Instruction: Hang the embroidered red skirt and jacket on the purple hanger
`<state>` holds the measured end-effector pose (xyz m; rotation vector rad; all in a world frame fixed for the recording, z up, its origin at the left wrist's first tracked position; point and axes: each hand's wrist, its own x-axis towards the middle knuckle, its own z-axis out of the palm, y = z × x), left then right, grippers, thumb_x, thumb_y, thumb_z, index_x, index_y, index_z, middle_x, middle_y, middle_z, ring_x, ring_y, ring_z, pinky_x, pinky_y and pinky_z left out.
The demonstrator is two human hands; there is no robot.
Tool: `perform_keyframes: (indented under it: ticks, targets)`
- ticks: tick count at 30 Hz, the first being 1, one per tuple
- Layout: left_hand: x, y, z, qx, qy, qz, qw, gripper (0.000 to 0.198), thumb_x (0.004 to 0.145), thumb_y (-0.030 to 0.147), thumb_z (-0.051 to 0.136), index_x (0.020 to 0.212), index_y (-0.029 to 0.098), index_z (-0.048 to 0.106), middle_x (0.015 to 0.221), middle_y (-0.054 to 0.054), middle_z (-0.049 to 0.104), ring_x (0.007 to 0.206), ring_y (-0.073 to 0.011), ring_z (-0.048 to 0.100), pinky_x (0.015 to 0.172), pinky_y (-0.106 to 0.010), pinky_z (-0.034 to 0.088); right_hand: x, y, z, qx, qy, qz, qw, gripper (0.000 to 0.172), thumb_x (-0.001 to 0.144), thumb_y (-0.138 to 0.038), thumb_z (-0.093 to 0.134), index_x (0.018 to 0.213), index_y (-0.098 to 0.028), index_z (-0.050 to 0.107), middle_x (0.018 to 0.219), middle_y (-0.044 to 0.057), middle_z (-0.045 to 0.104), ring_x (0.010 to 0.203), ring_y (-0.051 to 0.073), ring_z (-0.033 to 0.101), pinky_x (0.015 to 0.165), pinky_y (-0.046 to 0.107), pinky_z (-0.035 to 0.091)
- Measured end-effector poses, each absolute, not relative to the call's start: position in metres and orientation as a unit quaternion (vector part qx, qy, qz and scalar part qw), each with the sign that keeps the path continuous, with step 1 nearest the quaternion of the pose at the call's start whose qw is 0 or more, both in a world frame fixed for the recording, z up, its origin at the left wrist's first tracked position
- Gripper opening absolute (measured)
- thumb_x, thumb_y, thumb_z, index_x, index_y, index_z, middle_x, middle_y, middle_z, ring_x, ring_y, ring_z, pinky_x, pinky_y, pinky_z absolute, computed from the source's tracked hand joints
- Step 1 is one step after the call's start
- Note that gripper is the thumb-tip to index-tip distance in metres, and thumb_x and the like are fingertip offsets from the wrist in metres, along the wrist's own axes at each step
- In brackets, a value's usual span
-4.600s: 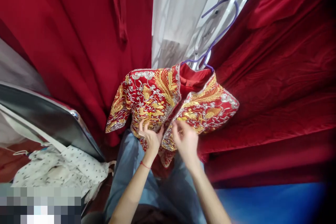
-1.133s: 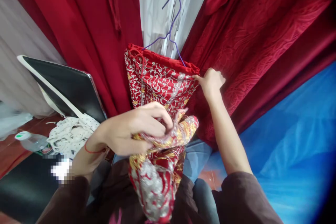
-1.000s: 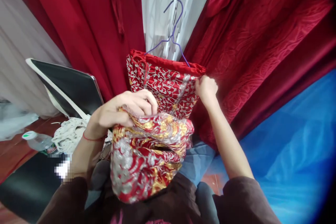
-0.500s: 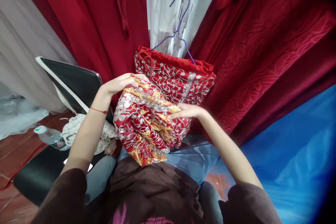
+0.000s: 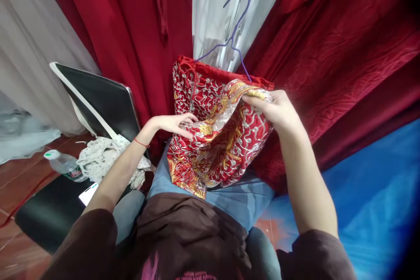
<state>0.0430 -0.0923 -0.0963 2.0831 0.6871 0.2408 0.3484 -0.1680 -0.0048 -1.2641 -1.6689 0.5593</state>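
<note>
A red skirt (image 5: pixel 252 135) with silver and gold embroidery hangs from a purple wire hanger (image 5: pixel 234 30) by its plain red waistband. Its lower part is gathered up over my lap. My right hand (image 5: pixel 278 107) pinches the gold-and-silver hem on the right, lifting that edge close to the waistband. At the left side of the raised hem is my left hand (image 5: pixel 175 124), thumb and fingers apart, touching or just beside the fabric. Folds hide much of the skirt's inner side.
Red curtains (image 5: pixel 131 22) hang on both sides of a white frame. On my left, a black chair (image 5: pixel 42 214) bears a plastic bottle (image 5: pixel 65 164), a dotted white cloth (image 5: pixel 101 159) and a phone (image 5: pixel 87 193). Blue sheeting (image 5: pixel 370 201) spreads at the right.
My right hand has moved right and up, pulling the hem out from the bunched skirt. My left hand has come down, its fingers now loosened from the fabric. The view has shifted slightly.
</note>
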Motion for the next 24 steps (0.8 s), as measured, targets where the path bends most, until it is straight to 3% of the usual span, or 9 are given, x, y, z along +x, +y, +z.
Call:
perform_keyframes:
  ticks: [5, 9, 12, 16, 20, 22, 24]
  targets:
    - [0.062, -0.091, -0.109, 0.884, 0.354, 0.146, 0.267, 0.042, 0.079, 0.040, 0.063, 0.115, 0.018, 0.071, 0.114, -0.008, 0.075, 0.103, -0.0252, 0.069, 0.089, -0.030, 0.049, 0.355, -0.166, -0.001, -0.530, -0.677, 0.199, 0.471, 0.035, 0.072, -0.049, 0.079, 0.065, -0.018, 0.063, 0.056, -0.002, 0.053, 0.049, 0.011, 0.042, 0.047, 0.027, 0.033]
    - [0.047, -0.076, -0.091, 0.820, 0.468, 0.284, 0.167, 0.039, 0.078, 0.030, 0.057, 0.111, 0.020, 0.075, 0.099, -0.004, 0.077, 0.089, -0.0231, 0.069, 0.077, -0.029, 0.047, 0.367, -0.168, 0.002, -0.532, -0.722, 0.106, 0.429, 0.045, 0.074, -0.057, 0.077, 0.061, -0.018, 0.059, 0.054, -0.003, 0.048, 0.051, 0.011, 0.041, 0.049, 0.026, 0.030]
    - [0.034, -0.071, -0.064, 0.784, 0.467, 0.389, 0.125, 0.033, 0.075, 0.022, 0.054, 0.099, 0.016, 0.077, 0.091, -0.004, 0.076, 0.083, -0.0211, 0.067, 0.076, -0.028, 0.046, 0.376, -0.165, 0.005, -0.530, -0.754, 0.054, 0.384, 0.048, 0.074, -0.063, 0.075, 0.064, -0.018, 0.061, 0.053, -0.004, 0.046, 0.051, 0.010, 0.038, 0.047, 0.025, 0.028]
    - [0.029, -0.065, -0.027, 0.779, 0.483, 0.389, 0.094, 0.028, 0.063, 0.012, 0.056, 0.082, 0.017, 0.076, 0.075, -0.002, 0.071, 0.079, -0.0213, 0.064, 0.080, -0.031, 0.044, 0.379, -0.166, 0.011, -0.504, -0.795, 0.085, 0.327, 0.052, 0.074, -0.064, 0.075, 0.055, -0.019, 0.056, 0.049, -0.005, 0.041, 0.047, 0.008, 0.031, 0.043, 0.025, 0.025]
    - [0.030, -0.064, 0.006, 0.811, 0.486, 0.303, 0.122, 0.019, 0.055, 0.009, 0.056, 0.062, 0.020, 0.070, 0.057, 0.002, 0.060, 0.076, -0.0210, 0.062, 0.080, -0.032, 0.045, 0.374, -0.180, 0.025, -0.431, -0.834, 0.182, 0.292, 0.044, 0.078, -0.061, 0.073, 0.066, -0.020, 0.069, 0.057, -0.003, 0.055, 0.053, 0.011, 0.048, 0.051, 0.025, 0.041]
    - [0.032, -0.072, 0.023, 0.841, 0.443, 0.271, 0.155, 0.013, 0.056, 0.011, 0.055, 0.058, 0.019, 0.066, 0.060, 0.002, 0.060, 0.076, -0.0203, 0.062, 0.077, -0.031, 0.047, 0.372, -0.190, 0.035, -0.364, -0.858, 0.207, 0.297, 0.036, 0.076, -0.057, 0.077, 0.068, -0.022, 0.074, 0.071, 0.001, 0.066, 0.068, 0.016, 0.061, 0.066, 0.031, 0.053]
    - [0.037, -0.086, 0.041, 0.861, 0.391, 0.275, 0.176, 0.007, 0.060, 0.013, 0.056, 0.057, 0.016, 0.062, 0.069, 0.000, 0.062, 0.081, -0.0208, 0.064, 0.076, -0.032, 0.048, 0.372, -0.200, 0.044, -0.299, -0.872, 0.207, 0.327, 0.029, 0.068, -0.054, 0.084, 0.065, -0.026, 0.077, 0.081, 0.003, 0.072, 0.082, 0.021, 0.067, 0.082, 0.040, 0.056]
